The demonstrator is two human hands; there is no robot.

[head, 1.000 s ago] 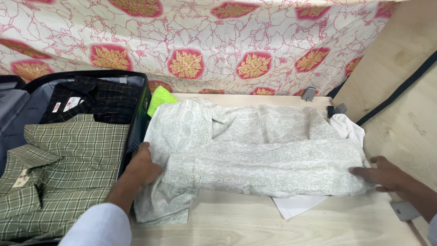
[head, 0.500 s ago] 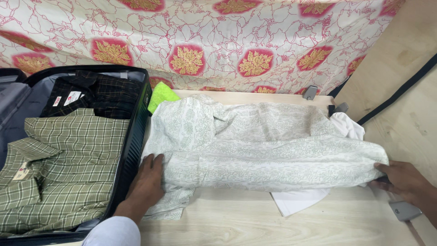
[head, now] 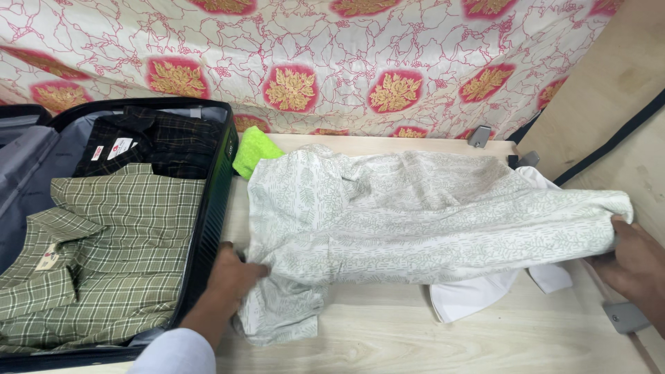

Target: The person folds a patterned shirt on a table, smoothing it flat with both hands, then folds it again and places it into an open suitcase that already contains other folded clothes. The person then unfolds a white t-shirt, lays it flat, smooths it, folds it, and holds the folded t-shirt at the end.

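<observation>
A pale patterned shirt (head: 429, 215) lies stretched across the middle of the bench (head: 388, 346). The left hand (head: 232, 273) pinches its near-left end between the fingers (head: 255, 270), just beside the open black suitcase (head: 215, 201) at the bench's left edge. The right hand (head: 634, 260) grips the shirt's far end at the right edge, fingers curled into the cloth. White fabric (head: 471, 294) pokes out beneath.

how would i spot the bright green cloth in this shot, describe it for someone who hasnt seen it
Start at the open black suitcase on the left. Just past its right wall, on the pale wooden surface, a small bright green cloth peeks out beside the white patterned shirt. It is the only plain, neon-coloured fabric; its neighbours are checked or printed.
</observation>
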